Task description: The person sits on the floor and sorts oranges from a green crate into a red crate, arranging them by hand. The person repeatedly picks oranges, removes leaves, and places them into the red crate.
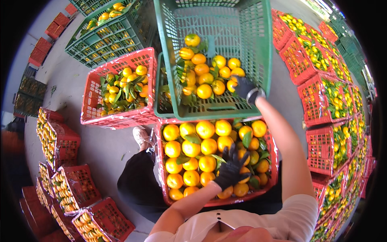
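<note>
My left hand (231,169), in a black glove, lies with fingers spread over mandarins (207,163) in a red plastic crate (274,169) before me. The fruit on this crate's left sits in rough rows; on the right it is looser, with green leaves among it. My right hand (245,87), gloved in black with a band at the wrist, reaches into a tilted green plastic crate (255,39). Its fingers touch the mandarins at the right of a loose heap (206,78); the glove hides whether one is gripped.
At left stands another red crate (90,101) of leafy mandarins, with a stacked green crate (104,42) behind it. Rows of filled red crates (320,142) line the right side. More wrapped red crates (80,181) stand on the floor (99,151) at lower left.
</note>
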Available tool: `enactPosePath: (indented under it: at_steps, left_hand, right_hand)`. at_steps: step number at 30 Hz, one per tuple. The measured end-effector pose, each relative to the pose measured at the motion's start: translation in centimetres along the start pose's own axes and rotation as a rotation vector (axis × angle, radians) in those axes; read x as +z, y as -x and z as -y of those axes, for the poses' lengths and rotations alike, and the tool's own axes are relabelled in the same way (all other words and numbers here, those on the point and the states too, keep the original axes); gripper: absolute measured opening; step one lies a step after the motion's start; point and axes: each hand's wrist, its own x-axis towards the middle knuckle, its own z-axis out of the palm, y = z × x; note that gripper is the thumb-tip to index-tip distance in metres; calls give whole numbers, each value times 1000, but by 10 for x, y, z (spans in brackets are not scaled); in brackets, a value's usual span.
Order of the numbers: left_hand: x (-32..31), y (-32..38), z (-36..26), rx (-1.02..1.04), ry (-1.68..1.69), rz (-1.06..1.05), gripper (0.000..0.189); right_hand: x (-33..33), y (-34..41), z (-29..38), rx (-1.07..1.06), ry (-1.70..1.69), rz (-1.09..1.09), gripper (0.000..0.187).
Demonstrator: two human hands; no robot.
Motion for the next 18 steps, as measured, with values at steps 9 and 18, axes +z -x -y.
enactPosePath:
  at_steps: [9, 18]
  left_hand:
    - [14, 5, 6, -1, 35, -70, 86]
    - [-4, -6, 1, -9, -73, 17, 85]
  right_hand:
    - [2, -4, -10, -243, -472, -269, 64]
    - [43, 176, -39, -58, -589, 367, 66]
